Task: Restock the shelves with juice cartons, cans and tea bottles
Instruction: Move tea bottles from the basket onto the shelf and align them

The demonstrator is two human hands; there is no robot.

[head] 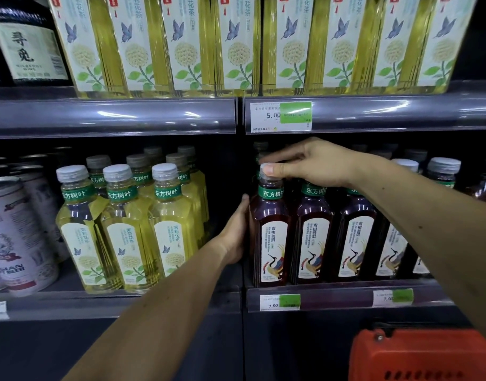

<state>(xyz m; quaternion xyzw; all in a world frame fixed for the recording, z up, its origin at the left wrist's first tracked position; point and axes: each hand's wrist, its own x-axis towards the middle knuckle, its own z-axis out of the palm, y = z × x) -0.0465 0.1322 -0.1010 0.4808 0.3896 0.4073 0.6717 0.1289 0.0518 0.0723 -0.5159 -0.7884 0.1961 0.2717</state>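
Note:
A dark red tea bottle with a crane label stands at the left end of its row on the middle shelf. My right hand grips its grey cap from above, thumb on the front. My left hand presses flat against the bottle's left side. More dark tea bottles stand in a row to its right. Yellow jasmine tea bottles fill the left bay of the same shelf.
The upper shelf holds a row of tall yellow tea bottles and a dark wine bottle at far left. Beer cans stand at the lower left. A red shopping basket sits at the bottom right.

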